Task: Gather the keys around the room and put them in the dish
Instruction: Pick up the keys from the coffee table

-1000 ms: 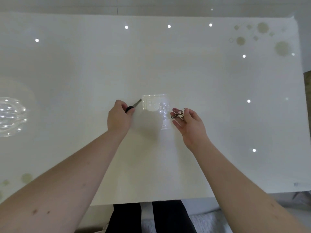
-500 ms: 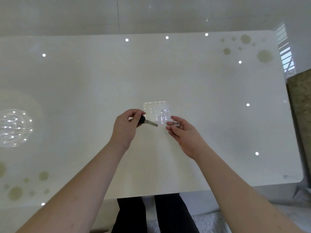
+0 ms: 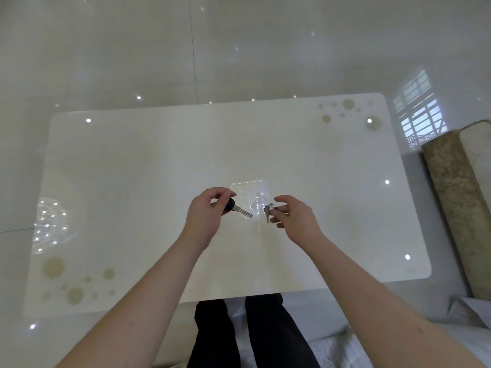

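My left hand (image 3: pixel 206 217) is curled narrow around a key (image 3: pixel 237 209), thumb and fingers pinching its black, rounded plastic head. The flat silver blade sticks out to the right and slightly toward me, its edge notched, the metal catching a dull shine. My right hand (image 3: pixel 293 219) is also closed to a pinch, fingertips pressed on a small bunch of keys (image 3: pixel 268 211): I see a thin metal ring and at least one short grey key hanging down from it. How many keys are on the ring I cannot tell, since the fingers cover part of it. The two hands are near each other but apart, both raised over the middle of the table.

Just beyond and between them sits the dish (image 3: pixel 248 193), a clear, squarish piece with a bumpy, studded texture that scatters bright points of light. Its outline is faint against the surface. Whether anything lies in it I cannot tell.

The table (image 3: pixel 132 181) is a glossy white rectangle with rounded corners, smooth as glass, printed with pale olive dots in its far right and near left corners. To the far right lies a rolled rug (image 3: pixel 459 203), coarse and brownish. The floor around is polished pale tile.
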Available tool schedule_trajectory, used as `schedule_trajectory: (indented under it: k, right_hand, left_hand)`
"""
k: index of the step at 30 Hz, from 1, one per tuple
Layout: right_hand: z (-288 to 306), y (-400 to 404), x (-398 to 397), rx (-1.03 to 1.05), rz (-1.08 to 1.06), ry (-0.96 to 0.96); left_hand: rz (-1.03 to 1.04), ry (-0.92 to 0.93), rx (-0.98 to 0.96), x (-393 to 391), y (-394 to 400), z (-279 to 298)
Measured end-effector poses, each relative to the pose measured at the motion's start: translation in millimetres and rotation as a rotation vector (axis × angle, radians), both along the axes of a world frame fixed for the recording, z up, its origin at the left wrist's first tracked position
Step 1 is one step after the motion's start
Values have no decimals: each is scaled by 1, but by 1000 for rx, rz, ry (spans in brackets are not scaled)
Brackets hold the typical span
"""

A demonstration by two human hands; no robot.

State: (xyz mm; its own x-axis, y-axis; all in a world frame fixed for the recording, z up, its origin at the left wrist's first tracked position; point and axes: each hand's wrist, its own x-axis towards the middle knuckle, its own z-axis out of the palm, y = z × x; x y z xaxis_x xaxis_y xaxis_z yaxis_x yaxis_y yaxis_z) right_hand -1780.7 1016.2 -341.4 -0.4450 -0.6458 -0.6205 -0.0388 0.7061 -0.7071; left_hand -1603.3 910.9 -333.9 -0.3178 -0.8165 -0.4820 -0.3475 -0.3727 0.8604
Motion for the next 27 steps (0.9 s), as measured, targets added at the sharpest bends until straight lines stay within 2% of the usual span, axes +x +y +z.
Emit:
schedule_trajectory:
  k: [3, 5, 11, 13, 15, 18, 22, 25, 27]
  right_hand:
    - [28, 3, -8, 30, 252, 266]
    - [49, 5, -13, 42, 316, 319]
    - [100, 8, -25, -48, 377, 454]
    - [117, 13, -24, -114, 321, 398]
    - [132, 20, -19, -182, 207, 264]
    - [152, 28, -7, -260, 57, 22]
    - [171, 32, 15, -306, -95, -188]
    - [182, 34, 33, -325, -141, -251]
    - [191, 36, 42, -335, -133, -219]
  left_hand:
    - [-5, 29, -90, 0, -2, 34]
    - [2, 35, -113, 1, -4, 56]
    - [87, 264, -28, 3, -6, 101]
    - [78, 320, 16, 6, -5, 111]
    - [62, 369, 54, 11, -6, 120]
    - [39, 386, 95, 19, -7, 133]
    - [-19, 387, 129, 31, -5, 156]
    - [-65, 378, 127, 40, -4, 175]
    - [-88, 381, 122, 46, -3, 186]
